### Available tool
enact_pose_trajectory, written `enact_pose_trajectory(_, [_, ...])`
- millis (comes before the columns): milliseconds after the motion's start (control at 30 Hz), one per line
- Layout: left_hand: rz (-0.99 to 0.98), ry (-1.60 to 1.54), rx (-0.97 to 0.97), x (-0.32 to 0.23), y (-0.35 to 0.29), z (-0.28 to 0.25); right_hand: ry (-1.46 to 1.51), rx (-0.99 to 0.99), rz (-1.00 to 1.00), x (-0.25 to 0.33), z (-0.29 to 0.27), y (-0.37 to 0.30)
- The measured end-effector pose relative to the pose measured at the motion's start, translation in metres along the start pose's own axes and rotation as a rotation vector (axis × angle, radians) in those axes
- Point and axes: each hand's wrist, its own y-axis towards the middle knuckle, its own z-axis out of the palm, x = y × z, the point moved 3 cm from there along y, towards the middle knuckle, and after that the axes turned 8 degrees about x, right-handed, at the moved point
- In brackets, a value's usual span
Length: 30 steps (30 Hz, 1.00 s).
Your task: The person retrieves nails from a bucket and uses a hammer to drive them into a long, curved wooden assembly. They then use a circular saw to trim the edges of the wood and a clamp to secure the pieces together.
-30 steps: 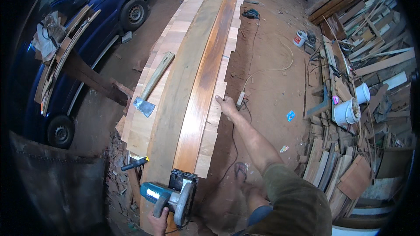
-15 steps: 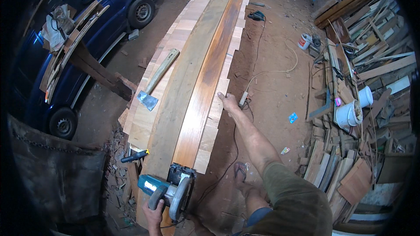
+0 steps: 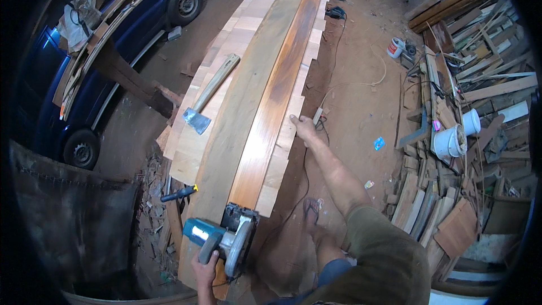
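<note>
My left hand point(image 3: 204, 271) is closed round the rear handle of a teal circular saw point(image 3: 202, 231), which rests on the near end of a reddish-brown plank point(image 3: 251, 164). A greyish plank point(image 3: 226, 130) runs alongside it on the left. Both long planks lie over a panel of pale wooden pieces point(image 3: 186, 164) with stepped edges. Further up on the right, my right hand point(image 3: 305, 129) grips the panel's right edge, thumb on top and the other fingers partly hidden. A hatchet point(image 3: 197, 121) with a wooden handle lies on the panel's left side.
A black-handled tool with a yellow tip point(image 3: 179, 194) sits at the panel's left edge. Left stands a blue car point(image 3: 135, 5). A teal power tool point(image 3: 335, 13) and cords lie on the dirt floor. Scrap wood point(image 3: 485, 62) and white buckets point(image 3: 450, 141) fill the right side.
The whole view has shifted slightly, so everything appears a little further right and up. Both hands keep their holds, and the saw shows no clear movement along the plank.
</note>
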Motion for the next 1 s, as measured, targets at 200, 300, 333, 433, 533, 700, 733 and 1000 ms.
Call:
enact_pose_trajectory(200, [0.031, 0.079, 0.085, -0.004, 0.001, -0.008, -0.111, -0.325, -0.266, 0.032, 0.007, -0.168])
enact_pose_trajectory(300, [0.214, 0.174, 0.060, 0.039, 0.018, -0.012, -0.038, -0.157, -0.209, 0.090, 0.059, -0.348])
enact_pose_trajectory(333, [0.158, 0.124, 0.177, -0.005, 0.014, -0.003, -0.015, -0.128, -0.154, 0.079, 0.071, -0.398])
enact_pose_trajectory(433, [0.271, 0.157, 0.205, -0.015, 0.011, -0.009, 0.070, 0.049, -0.025, 0.067, 0.151, -0.509])
enact_pose_trajectory(533, [0.259, 0.152, 0.309, -0.009, 0.017, -0.019, 0.037, 0.136, -0.001, 0.070, 0.226, -0.552])
enact_pose_trajectory(700, [0.125, 0.258, 0.480, -0.018, 0.022, -0.039, -0.274, 0.067, -0.199, 0.027, 0.308, -0.543])
enact_pose_trajectory(733, [0.130, 0.303, 0.503, -0.026, 0.021, -0.043, -0.229, 0.063, -0.174, 0.022, 0.319, -0.537])
enact_pose_trajectory(1000, [0.282, 0.120, 0.496, 0.001, 0.028, -0.065, -0.105, -0.165, -0.130, 0.032, 0.362, -0.503])
